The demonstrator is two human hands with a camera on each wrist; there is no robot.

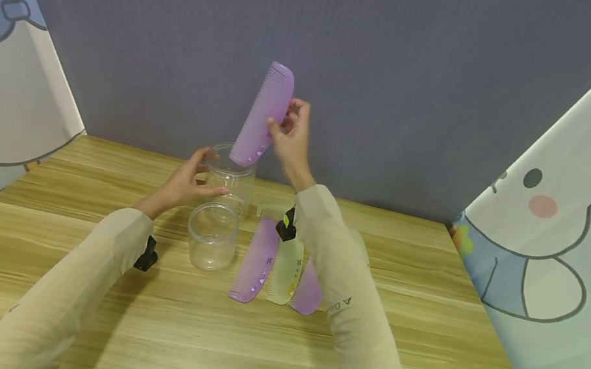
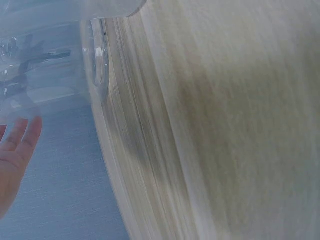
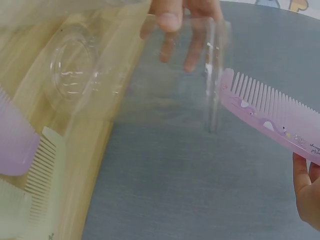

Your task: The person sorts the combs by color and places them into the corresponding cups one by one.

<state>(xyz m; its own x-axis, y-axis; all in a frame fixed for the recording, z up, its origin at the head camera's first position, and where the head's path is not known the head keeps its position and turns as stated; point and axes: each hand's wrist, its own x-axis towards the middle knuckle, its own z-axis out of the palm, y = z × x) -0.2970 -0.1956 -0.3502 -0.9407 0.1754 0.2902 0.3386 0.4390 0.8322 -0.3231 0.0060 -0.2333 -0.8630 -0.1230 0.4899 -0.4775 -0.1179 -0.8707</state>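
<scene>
A purple comb (image 1: 266, 115) is pinched upright and slightly tilted in my right hand (image 1: 292, 141). Its lower end is at the mouth of the rear clear plastic jar (image 1: 238, 186), and in the right wrist view the comb tip (image 3: 229, 92) meets the rim. My left hand (image 1: 185, 183) holds that jar from the left, thumb in front and fingers behind; the left wrist view shows some fingers (image 2: 22, 142) beside the clear wall (image 2: 45, 75). A second clear jar (image 1: 209, 252) stands in front, nearer to me.
Right of the jars lie several combs on the wooden table (image 1: 173, 341): a purple one (image 1: 256, 263), a pale green one (image 1: 285, 275), another purple one (image 1: 307, 292) and more green ones, partly under my right forearm. A grey panel (image 1: 405, 98) rises behind.
</scene>
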